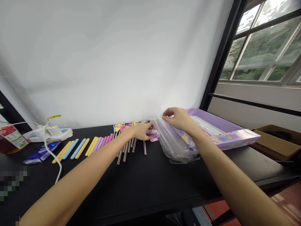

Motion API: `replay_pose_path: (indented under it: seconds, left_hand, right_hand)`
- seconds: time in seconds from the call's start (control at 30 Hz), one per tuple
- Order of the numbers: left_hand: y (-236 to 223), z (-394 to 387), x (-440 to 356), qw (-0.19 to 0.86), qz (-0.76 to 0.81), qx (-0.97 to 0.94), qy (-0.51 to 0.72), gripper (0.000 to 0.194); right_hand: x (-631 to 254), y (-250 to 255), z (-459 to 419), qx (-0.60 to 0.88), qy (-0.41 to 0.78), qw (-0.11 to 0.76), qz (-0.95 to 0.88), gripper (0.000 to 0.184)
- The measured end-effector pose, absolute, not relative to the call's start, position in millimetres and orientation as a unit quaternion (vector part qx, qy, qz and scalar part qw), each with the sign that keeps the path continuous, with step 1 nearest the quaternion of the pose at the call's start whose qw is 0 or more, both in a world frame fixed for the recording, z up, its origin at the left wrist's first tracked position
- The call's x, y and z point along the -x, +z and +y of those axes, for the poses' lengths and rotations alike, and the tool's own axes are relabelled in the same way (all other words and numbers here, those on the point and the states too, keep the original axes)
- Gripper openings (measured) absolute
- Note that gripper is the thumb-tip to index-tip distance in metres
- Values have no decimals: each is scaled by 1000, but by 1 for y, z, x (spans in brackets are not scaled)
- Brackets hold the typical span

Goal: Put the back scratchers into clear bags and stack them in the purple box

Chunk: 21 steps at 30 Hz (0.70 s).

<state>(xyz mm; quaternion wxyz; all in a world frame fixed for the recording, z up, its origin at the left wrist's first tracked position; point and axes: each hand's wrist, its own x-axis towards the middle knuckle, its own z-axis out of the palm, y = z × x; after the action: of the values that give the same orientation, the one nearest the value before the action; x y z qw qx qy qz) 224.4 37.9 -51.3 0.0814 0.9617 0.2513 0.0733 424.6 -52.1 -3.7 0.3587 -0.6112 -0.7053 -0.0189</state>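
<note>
My left hand [142,130] rests at the back of the black table [145,185] with its fingers closed on a small stack of pink printed cards [153,135]. My right hand [180,118] hovers over a pile of clear plastic bags [175,144], its fingertips pinched on the top bag's edge. Several metal sticks with coloured tops [127,141] lie just under my left wrist.
Pastel yellow, blue, purple and pink sticks [82,147] lie in a row to the left. A white power strip [47,133] with its cable, a blue packet [42,153] and a red carton [11,138] sit far left. A purple tray [211,121] and a cardboard box [277,142] are right.
</note>
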Motion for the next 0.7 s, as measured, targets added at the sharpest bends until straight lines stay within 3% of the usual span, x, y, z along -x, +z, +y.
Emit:
replay_pose_path:
  seconds: [0.2,0.57,0.7]
  left_hand:
    - [-50,40,-225,113,180,-973,91,50]
    - [-50,30,-230,44,129,-990,30,75]
    - [-47,28,-233,-16,111,-994,17,74]
  right_hand:
    - [-426,-21,-50,587,34,452,-671,11]
    - [-437,-26,-55,582,47,474,-659,11]
    - [-434,-27,-55,574,51,467,-670,11]
